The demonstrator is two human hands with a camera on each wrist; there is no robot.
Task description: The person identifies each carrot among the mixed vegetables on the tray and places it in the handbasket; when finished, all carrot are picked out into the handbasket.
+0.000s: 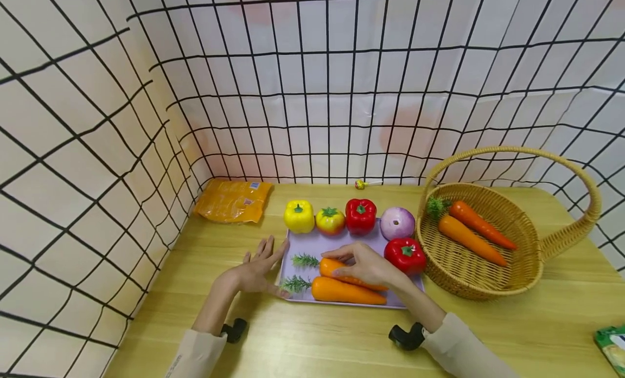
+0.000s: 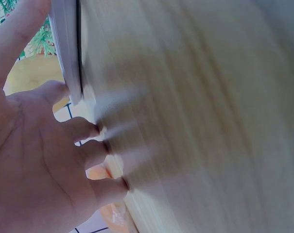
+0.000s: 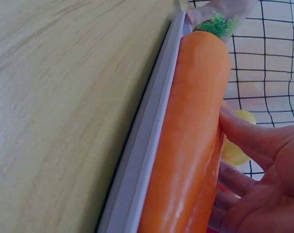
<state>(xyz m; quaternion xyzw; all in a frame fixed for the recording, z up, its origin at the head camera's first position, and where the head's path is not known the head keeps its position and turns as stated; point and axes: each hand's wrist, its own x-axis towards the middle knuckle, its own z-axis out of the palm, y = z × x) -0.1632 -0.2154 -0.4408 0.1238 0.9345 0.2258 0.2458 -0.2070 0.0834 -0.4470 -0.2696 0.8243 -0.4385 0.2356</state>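
On a lilac tray [image 1: 303, 248] lie two orange carrots with green tops, side by side. My right hand [image 1: 363, 264] holds the rear carrot [image 1: 328, 267] from above, thumb on its near side and fingers beyond. Nearer the tray's front rim is the other carrot [image 1: 342, 291]; in the right wrist view this front carrot [image 3: 193, 121] covers most of the held one. With fingers spread, my left hand [image 1: 256, 272] rests at the tray's left edge, thumb and index finger at the rim. Its other fingertips touch the table in the left wrist view.
A yellow pepper [image 1: 299, 217], a tomato [image 1: 330, 222], a red pepper [image 1: 361, 216] and a purple onion [image 1: 397, 224] line the tray's back. Another red pepper [image 1: 405, 255] sits right, beside a wicker basket [image 1: 480, 280] with two carrots. An orange packet [image 1: 233, 201] and lollipop [image 1: 360, 185] lie behind.
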